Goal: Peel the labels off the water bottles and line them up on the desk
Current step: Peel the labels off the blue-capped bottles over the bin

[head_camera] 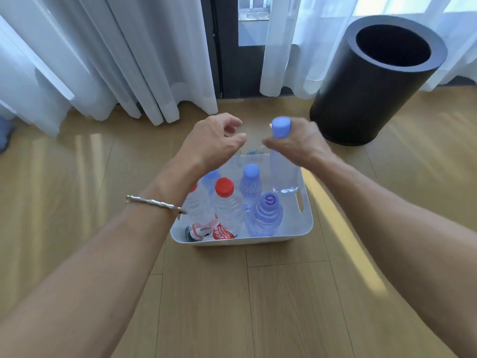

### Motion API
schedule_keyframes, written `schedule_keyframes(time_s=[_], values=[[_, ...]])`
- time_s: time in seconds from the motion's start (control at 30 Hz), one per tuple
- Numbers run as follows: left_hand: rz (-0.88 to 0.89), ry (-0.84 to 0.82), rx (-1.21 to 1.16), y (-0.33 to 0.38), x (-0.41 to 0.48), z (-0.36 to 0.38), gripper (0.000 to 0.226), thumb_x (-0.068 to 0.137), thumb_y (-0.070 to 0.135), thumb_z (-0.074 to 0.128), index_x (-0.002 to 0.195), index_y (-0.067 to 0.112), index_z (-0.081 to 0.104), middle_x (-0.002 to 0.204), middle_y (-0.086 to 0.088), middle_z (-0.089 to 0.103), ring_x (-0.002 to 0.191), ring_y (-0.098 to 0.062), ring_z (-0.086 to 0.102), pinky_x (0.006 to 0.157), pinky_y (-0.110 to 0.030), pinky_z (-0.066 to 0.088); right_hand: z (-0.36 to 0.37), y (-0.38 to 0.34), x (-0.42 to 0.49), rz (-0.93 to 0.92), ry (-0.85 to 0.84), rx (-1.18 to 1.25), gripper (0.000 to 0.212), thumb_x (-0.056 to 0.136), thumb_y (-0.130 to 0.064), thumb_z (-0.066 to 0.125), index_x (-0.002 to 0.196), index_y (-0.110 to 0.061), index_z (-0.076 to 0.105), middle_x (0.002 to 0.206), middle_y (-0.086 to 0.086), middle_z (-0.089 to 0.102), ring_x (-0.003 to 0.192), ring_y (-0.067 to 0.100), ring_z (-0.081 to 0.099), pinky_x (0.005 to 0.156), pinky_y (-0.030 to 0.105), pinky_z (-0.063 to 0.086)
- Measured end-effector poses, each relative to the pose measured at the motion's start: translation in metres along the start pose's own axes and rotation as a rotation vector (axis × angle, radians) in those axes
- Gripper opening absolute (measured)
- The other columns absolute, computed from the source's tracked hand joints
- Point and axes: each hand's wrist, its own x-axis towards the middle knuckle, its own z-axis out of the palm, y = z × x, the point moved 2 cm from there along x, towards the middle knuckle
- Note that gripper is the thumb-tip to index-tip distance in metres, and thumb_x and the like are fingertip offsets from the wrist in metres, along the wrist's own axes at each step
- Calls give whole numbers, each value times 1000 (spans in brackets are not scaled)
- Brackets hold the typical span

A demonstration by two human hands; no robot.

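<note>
Right hand [302, 144] grips the bottle [284, 174] by its neck, left hand [211, 140] loose and empty; a slip could topple the standing bottles [227, 202].

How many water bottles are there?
6. One bottle in the right hand, at the bin's far right. Five stand inside: three blue-capped, two red-capped at left. The left hand may hide more.

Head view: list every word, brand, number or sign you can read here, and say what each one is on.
"9", or a white swirl shaped like it: on the purple cap of the front bottle in the white bin.
White print on the peeled red label lying in the bin: too blurred to read.
Bluish marks on the clear film beside the held bottle: unreadable.
Nothing else carries text.
</note>
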Motion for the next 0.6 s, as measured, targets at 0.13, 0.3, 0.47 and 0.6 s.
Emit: schedule_keyframes(time_s=[0.13,0.3,0.47,0.6], values=[[-55,-48,58,-15,-1,3,32,92,32,58,122,20,61,117,2,65,101,-12,59,83,-23,43,27,30,-9,105,-103,53,35,74,-43,72,70,-14,52,70,0,53,61,18,45,51,28,35],[-64,-41,75,-22,-4,-1,28,95,25,52,120,20,63,115,2,66,96,-10,58,80,-20,41,36,39,-9,99,-187,65,30,72,-39,76,80,-17,57,83,2,61,70,17,53,59,29,41],[-35,-106,99,-24,-6,7,28,97,23,49,122,19,62,120,-1,65,97,-11,56,80,-22,43,43,46,-9,106,-275,2,38,73,-35,74,106,-23,61,104,5,61,86,20,57,68,28,47],[-48,-92,119,-30,-8,5,28,97,24,49,122,20,62,121,-1,65,95,-11,55,78,-23,42,38,44,-9,83,-301,14,49,76,-38,73,120,-23,58,115,3,57,97,19,54,76,29,43]])
